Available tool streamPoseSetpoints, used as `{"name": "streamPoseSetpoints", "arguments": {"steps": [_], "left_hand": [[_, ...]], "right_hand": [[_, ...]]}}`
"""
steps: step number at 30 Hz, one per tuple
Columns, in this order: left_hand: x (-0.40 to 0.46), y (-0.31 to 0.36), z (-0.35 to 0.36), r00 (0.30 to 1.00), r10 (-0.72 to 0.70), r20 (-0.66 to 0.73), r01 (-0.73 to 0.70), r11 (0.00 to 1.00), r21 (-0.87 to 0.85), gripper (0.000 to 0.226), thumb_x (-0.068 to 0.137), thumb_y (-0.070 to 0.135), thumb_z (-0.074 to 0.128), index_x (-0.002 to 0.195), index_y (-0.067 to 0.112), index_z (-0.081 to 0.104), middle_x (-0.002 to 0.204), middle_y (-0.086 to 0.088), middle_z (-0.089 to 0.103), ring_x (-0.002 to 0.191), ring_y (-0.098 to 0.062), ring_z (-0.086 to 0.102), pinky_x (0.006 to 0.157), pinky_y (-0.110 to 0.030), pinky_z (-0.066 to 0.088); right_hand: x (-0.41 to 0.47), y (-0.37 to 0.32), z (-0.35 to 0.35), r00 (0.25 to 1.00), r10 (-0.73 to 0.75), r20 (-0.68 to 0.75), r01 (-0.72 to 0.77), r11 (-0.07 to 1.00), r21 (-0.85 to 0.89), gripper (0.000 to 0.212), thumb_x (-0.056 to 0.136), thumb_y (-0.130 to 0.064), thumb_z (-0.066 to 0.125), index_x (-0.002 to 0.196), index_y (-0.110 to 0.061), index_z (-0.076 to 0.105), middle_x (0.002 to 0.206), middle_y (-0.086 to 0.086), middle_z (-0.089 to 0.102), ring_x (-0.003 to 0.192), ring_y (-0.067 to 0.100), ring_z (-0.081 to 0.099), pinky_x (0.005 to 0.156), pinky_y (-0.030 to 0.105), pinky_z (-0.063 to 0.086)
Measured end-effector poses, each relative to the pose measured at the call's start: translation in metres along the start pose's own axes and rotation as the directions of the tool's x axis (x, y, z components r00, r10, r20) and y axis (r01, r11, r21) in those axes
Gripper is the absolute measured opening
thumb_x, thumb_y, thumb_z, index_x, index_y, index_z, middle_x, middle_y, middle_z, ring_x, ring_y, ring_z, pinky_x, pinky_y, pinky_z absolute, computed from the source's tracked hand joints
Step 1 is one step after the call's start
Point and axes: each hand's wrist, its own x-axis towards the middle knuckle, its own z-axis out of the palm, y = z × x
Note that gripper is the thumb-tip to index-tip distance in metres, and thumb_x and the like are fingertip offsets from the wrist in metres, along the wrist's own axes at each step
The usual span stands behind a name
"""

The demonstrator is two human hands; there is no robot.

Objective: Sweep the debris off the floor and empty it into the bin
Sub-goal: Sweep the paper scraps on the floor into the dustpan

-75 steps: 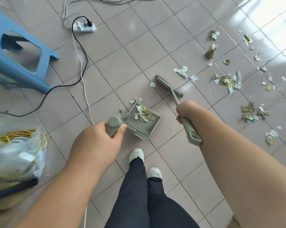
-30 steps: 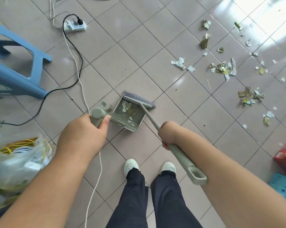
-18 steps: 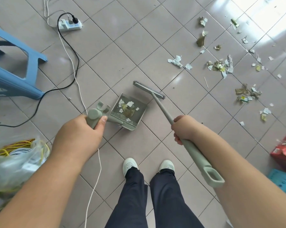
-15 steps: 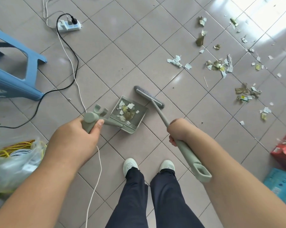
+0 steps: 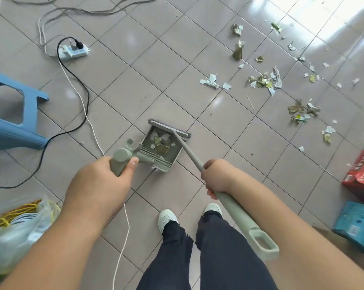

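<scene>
Bright daylight, top-right floor (image 5: pixel 333 24) glare

L hand (image 5: pixel 97 181) fisted round the dustpan handle (image 5: pixel 122 161), thumb on top. R hand (image 5: pixel 217 177) clenched mid-shaft on the broom (image 5: pixel 189 152) (forearm running back right of the dustpan handle).

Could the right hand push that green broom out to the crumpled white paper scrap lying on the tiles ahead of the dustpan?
Probably yes. The right hand grips the long green broom mid-handle, its head at the green dustpan's mouth. Only bare grey tiles lie between it and the crumpled white paper scrap.
</scene>
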Motion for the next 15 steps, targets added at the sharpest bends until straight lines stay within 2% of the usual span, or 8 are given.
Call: {"name": "streamPoseSetpoints", "arguments": {"steps": [5,8,11,13,15], "left_hand": [[0.030,0.051,0.004,0.995,0.097,-0.034,-0.098,0.995,-0.024,0.046,0.087,0.056,0.050,0.068,0.015,0.054,0.064,-0.004,0.057,0.073,-0.034,0.052,0.061,-0.034,0.039],[0.052,0.091,0.010,0.988,0.148,-0.036,-0.147,0.989,0.022,0.047,0.089,0.054,0.050,0.062,0.015,0.047,0.060,-0.002,0.051,0.071,-0.032,0.047,0.060,-0.033,0.034],[0.079,0.131,0.019,0.981,0.194,-0.032,-0.191,0.979,0.067,0.047,0.089,0.052,0.050,0.061,0.015,0.048,0.058,-0.002,0.049,0.068,-0.032,0.046,0.059,-0.033,0.033],[0.098,0.157,0.026,0.978,0.207,-0.016,-0.205,0.974,0.098,0.047,0.089,0.053,0.049,0.062,0.015,0.048,0.058,-0.001,0.048,0.069,-0.031,0.046,0.060,-0.032,0.034],[0.118,0.184,0.032,0.976,0.220,-0.003,-0.218,0.968,0.125,0.046,0.089,0.054,0.048,0.063,0.016,0.049,0.059,-0.001,0.049,0.071,-0.031,0.047,0.060,-0.033,0.036]], "right_hand": [[0.012,-0.013,-0.049,0.998,-0.027,-0.064,0.032,0.997,0.074,0.025,0.093,0.000,0.032,0.107,-0.012,0.049,0.069,0.015,0.050,0.047,0.021,0.047,0.049,0.025,0.042],[0.027,-0.020,-0.083,0.992,-0.074,-0.098,0.079,0.996,0.049,0.030,0.092,0.000,0.035,0.116,-0.007,0.051,0.063,0.013,0.052,0.051,0.024,0.050,0.059,0.032,0.047],[0.040,-0.031,-0.120,0.993,-0.076,-0.094,0.081,0.996,0.041,0.034,0.095,-0.001,0.034,0.126,-0.004,0.047,0.061,0.012,0.052,0.055,0.024,0.051,0.066,0.033,0.048],[0.047,-0.038,-0.146,0.997,-0.035,-0.067,0.040,0.996,0.084,0.036,0.096,-0.002,0.030,0.129,-0.006,0.044,0.056,0.011,0.053,0.052,0.022,0.049,0.062,0.031,0.046],[0.054,-0.046,-0.174,0.997,-0.013,-0.073,0.023,0.991,0.129,0.035,0.096,-0.003,0.032,0.128,-0.006,0.046,0.051,0.009,0.054,0.049,0.019,0.048,0.049,0.023,0.043]]}}
